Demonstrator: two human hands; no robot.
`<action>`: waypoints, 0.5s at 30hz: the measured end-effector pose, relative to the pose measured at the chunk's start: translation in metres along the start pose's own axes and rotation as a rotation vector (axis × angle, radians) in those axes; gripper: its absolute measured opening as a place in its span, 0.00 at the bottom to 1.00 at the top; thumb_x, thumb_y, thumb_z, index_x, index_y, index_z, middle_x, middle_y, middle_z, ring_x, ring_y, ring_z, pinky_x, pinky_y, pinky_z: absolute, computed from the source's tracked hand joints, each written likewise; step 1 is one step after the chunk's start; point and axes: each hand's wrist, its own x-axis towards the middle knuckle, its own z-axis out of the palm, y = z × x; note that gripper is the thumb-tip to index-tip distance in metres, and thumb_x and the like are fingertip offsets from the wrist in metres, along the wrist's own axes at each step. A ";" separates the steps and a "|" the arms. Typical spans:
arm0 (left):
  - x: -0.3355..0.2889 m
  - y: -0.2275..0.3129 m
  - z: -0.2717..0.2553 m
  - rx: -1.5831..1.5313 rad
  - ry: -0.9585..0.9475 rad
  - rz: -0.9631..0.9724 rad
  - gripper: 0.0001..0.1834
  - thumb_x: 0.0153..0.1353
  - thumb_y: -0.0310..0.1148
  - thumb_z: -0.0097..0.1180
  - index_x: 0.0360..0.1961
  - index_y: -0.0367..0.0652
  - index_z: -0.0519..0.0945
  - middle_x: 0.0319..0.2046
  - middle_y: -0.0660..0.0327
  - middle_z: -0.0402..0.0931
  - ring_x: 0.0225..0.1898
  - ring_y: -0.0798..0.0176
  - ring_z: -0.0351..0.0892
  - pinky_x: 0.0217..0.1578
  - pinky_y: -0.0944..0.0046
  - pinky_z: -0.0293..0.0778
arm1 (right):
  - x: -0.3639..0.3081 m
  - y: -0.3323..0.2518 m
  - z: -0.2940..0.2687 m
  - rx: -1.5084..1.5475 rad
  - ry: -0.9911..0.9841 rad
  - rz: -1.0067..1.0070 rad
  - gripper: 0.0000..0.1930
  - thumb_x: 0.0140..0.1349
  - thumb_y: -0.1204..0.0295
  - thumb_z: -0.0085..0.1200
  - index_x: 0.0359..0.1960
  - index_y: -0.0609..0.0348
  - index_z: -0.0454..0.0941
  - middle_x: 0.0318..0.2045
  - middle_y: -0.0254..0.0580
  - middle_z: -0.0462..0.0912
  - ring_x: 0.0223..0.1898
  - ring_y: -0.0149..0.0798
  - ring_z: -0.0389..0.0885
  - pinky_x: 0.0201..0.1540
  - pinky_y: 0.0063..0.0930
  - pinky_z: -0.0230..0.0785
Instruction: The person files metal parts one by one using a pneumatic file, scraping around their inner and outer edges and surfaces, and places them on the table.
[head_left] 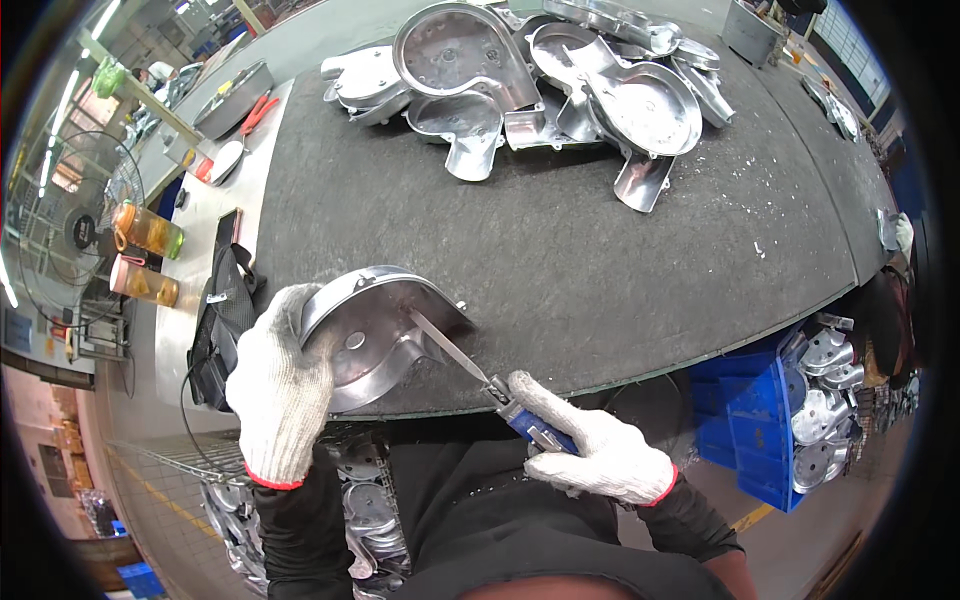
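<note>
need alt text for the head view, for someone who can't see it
A gloved left hand steadies a shiny metal housing at the edge of a dark bench, while the gloved right hand holds a blue-handled blade against it. A pile of similar housings lies at the far side, and more fill a blue crate below right.

A metal housing (375,335) stood on the near edge of the bench (560,250), held from its left side by the left hand (280,385). To its right, the right hand (595,450) held a knife (495,385) whose blade reached left and far onto the housing. A pile of housings (560,85) lay on the far part of the bench. Two bottles (145,255) sat on a counter (190,280) at the left, and a crate of parts (790,420) stood below the bench at the right.
</note>
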 end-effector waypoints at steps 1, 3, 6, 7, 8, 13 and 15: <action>0.000 -0.005 0.005 0.029 0.054 0.073 0.22 0.59 0.35 0.69 0.55 0.46 0.83 0.43 0.51 0.88 0.46 0.46 0.88 0.48 0.54 0.80 | 0.003 -0.002 -0.001 0.006 0.006 0.000 0.48 0.68 0.51 0.63 0.82 0.50 0.49 0.71 0.51 0.73 0.63 0.47 0.80 0.70 0.33 0.65; -0.004 -0.004 0.003 0.059 0.058 0.065 0.22 0.59 0.35 0.69 0.55 0.46 0.83 0.43 0.51 0.88 0.46 0.45 0.88 0.47 0.53 0.80 | 0.008 -0.007 -0.004 0.024 -0.012 0.078 0.47 0.64 0.62 0.64 0.82 0.49 0.50 0.37 0.37 0.81 0.28 0.26 0.76 0.34 0.25 0.74; -0.003 -0.004 0.004 0.109 0.052 0.046 0.21 0.60 0.38 0.70 0.54 0.50 0.83 0.43 0.53 0.88 0.45 0.46 0.88 0.45 0.52 0.81 | 0.013 -0.005 -0.010 0.240 -0.093 0.209 0.46 0.67 0.65 0.62 0.83 0.48 0.48 0.36 0.36 0.80 0.25 0.26 0.75 0.32 0.24 0.76; -0.002 -0.005 0.005 0.134 0.051 0.031 0.20 0.59 0.42 0.72 0.53 0.55 0.83 0.43 0.55 0.88 0.44 0.47 0.89 0.43 0.50 0.82 | 0.013 -0.011 -0.011 0.255 -0.070 0.230 0.45 0.69 0.67 0.60 0.83 0.48 0.46 0.35 0.35 0.79 0.24 0.26 0.75 0.30 0.24 0.77; -0.005 -0.004 0.005 0.137 0.034 0.036 0.20 0.59 0.42 0.72 0.53 0.55 0.83 0.43 0.55 0.88 0.44 0.47 0.89 0.43 0.50 0.82 | 0.015 -0.012 -0.010 0.269 -0.067 0.240 0.45 0.69 0.67 0.60 0.83 0.48 0.46 0.35 0.35 0.79 0.24 0.26 0.75 0.30 0.24 0.77; -0.004 0.002 0.004 0.246 0.057 0.078 0.18 0.62 0.39 0.68 0.53 0.59 0.82 0.42 0.55 0.87 0.44 0.43 0.87 0.42 0.47 0.81 | 0.024 -0.035 -0.019 0.252 -0.071 0.116 0.45 0.70 0.63 0.59 0.83 0.48 0.46 0.36 0.38 0.80 0.25 0.29 0.79 0.30 0.29 0.78; -0.005 0.007 0.006 0.281 0.097 0.143 0.16 0.64 0.35 0.65 0.53 0.56 0.81 0.42 0.54 0.87 0.44 0.43 0.87 0.41 0.46 0.80 | 0.029 -0.026 -0.007 -0.318 0.156 -0.283 0.44 0.69 0.63 0.59 0.83 0.44 0.48 0.31 0.43 0.79 0.25 0.38 0.82 0.31 0.38 0.79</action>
